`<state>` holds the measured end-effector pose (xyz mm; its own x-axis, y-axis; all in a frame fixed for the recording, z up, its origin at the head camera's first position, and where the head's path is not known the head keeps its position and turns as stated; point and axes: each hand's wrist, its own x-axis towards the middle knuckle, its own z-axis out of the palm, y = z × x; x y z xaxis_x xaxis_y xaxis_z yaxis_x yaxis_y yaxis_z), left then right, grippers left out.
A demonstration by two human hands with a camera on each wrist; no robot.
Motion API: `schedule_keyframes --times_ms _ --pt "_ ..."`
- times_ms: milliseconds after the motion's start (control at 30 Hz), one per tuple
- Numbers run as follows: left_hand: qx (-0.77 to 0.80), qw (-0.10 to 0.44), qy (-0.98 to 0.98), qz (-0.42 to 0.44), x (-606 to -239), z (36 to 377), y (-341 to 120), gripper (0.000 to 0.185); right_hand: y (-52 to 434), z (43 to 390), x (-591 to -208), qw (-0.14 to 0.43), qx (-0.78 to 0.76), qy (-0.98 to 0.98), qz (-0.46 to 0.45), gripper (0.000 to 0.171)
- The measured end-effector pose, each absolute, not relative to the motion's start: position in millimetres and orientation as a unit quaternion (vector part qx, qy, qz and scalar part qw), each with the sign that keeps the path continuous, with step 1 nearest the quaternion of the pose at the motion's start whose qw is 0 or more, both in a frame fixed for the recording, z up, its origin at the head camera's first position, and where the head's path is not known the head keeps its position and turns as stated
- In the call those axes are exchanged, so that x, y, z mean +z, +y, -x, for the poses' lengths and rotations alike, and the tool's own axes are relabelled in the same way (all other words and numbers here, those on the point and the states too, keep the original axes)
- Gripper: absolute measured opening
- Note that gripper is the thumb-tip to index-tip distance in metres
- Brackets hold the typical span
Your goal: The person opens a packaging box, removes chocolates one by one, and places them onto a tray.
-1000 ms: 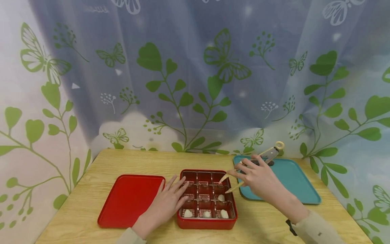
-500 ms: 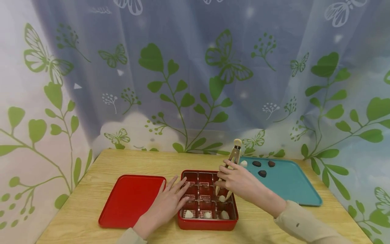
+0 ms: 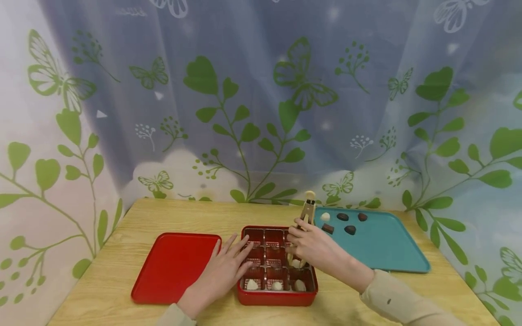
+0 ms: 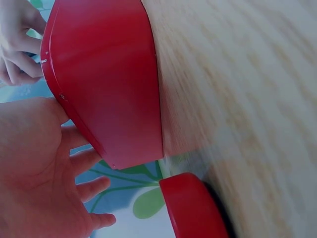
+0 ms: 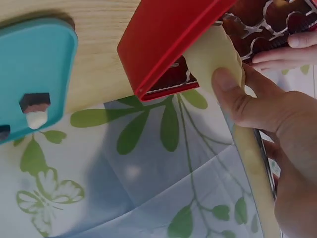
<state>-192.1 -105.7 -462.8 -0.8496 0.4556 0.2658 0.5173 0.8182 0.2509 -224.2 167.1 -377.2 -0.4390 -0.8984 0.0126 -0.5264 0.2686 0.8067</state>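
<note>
A red box [image 3: 277, 299] with a divided clear insert stands in front of me. White chocolates sit in its front row, at left [image 3: 252, 284], middle [image 3: 277, 285] and right [image 3: 300, 285]. My left hand [image 3: 222, 269] rests at the box's left rim with its fingers spread and fairly straight. My right hand [image 3: 316, 244] grips a pair of cream-tipped tongs [image 3: 308, 212], thumb on one arm in the right wrist view. The tips reach down into the right column's middle compartment, beside another white chocolate [image 3: 296, 263]. Whether they pinch it cannot be made out.
Right of the box, a teal tray [image 3: 391, 244] bears a white chocolate [image 3: 325, 217] and several dark ones [image 3: 350, 230] near its far left side. A flat red lid [image 3: 175, 267] lies to the left, partly beneath the left forearm. A patterned curtain [image 3: 244, 113] hangs behind the table.
My right hand has moved left with the tongs, from beside the tray to over the box's right column. The tongs now stand more upright, their tips lower. The left hand has stayed put.
</note>
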Motion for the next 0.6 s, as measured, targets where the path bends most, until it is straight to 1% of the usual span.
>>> schedule_keyframes --times_ms 100,200,300,400,600 --pt "-0.157 0.098 -0.949 0.255 -462 192 -106 0.051 176 226 -377 0.243 -0.343 -0.779 -0.465 0.018" --pt "-0.158 0.097 -0.949 0.256 -462 192 -106 0.051 187 227 -379 0.24 -0.293 -0.803 -0.46 0.039" --pt "-0.156 0.096 -0.949 0.257 -463 192 -106 0.051 198 226 -380 0.241 -0.256 -0.818 -0.455 0.051" --pt "-0.154 0.096 -0.949 0.258 -464 192 -105 0.051 206 225 -380 0.25 -0.234 -0.824 -0.452 0.056" --pt "-0.152 0.097 -0.95 0.253 -464 193 -106 0.051 219 226 -375 0.284 -0.189 -0.834 -0.435 0.059"
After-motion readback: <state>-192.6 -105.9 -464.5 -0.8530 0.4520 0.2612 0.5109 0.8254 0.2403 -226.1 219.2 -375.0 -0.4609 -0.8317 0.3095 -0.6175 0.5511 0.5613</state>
